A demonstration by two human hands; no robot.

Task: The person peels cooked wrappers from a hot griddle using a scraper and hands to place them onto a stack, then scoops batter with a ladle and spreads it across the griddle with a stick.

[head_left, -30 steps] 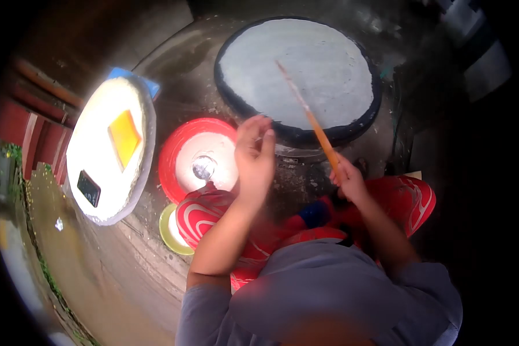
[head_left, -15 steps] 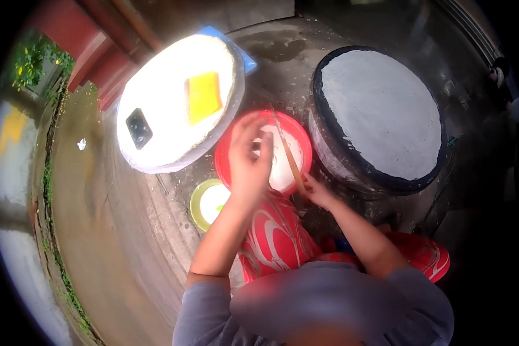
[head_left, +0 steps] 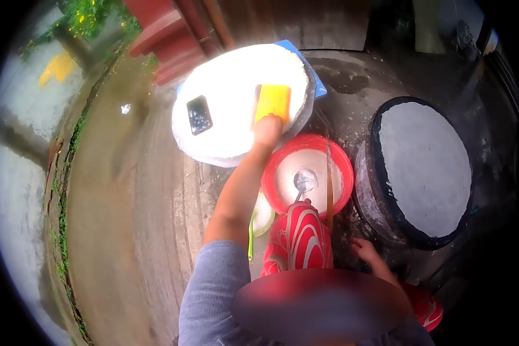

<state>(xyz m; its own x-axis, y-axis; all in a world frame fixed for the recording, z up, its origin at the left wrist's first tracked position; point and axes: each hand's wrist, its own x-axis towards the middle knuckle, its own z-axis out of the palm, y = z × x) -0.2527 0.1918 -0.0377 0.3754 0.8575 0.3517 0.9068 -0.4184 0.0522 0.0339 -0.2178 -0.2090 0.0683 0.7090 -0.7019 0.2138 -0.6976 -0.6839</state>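
My left hand [head_left: 269, 131] is at the near edge of a yellow rectangular pad [head_left: 274, 100], its fingers closed on that edge. The pad lies on a bright white round top [head_left: 230, 75], beside a black phone [head_left: 199, 115]. Low on the right, my right hand [head_left: 364, 250] is apart from the basin, its fingers loosely extended and nothing seen in them. Between my hands, a red basin [head_left: 347, 167] holds whitish liquid, with a metal ladle [head_left: 305, 180] in it. A long thin wooden stick [head_left: 330, 190] rests across the basin's right side.
On the right stands a drum-like round [head_left: 427, 167] with a grey top and black rim. A small pale green bowl [head_left: 263, 216] and a bright green handle [head_left: 251, 236] are left of my knee. A blue sheet [head_left: 319, 86] shows behind the white top.
My left hand has gone from above the basin to the yellow pad. My right hand has let go of the stick and drawn back. The view has shifted.
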